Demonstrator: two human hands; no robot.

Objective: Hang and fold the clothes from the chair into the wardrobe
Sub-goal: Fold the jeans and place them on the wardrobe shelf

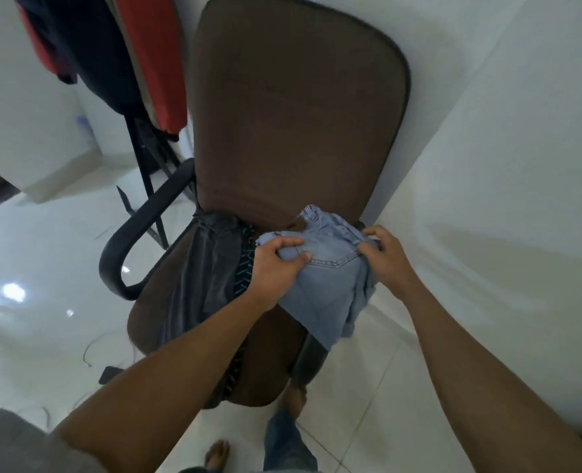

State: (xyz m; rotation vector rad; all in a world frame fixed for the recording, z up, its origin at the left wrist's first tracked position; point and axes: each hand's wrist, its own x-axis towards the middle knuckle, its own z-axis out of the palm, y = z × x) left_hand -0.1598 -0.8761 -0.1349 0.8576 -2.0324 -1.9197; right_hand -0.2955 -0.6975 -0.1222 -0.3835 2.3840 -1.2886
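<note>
Head view: a brown chair (296,107) stands against a white wall. The light blue jeans (330,288) lie bunched on the right side of its seat, hanging over the front edge. The left hand (276,268) grips the denim near the back pocket; the right hand (383,254) grips the waistband side. A grey garment (197,278) and a dark patterned garment (243,271) lie on the seat to the left of the jeans

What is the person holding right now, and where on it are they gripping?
Both hands grip the light blue jeans at the waist end: left hand by the back pocket, right hand at the waistband edge.
</note>
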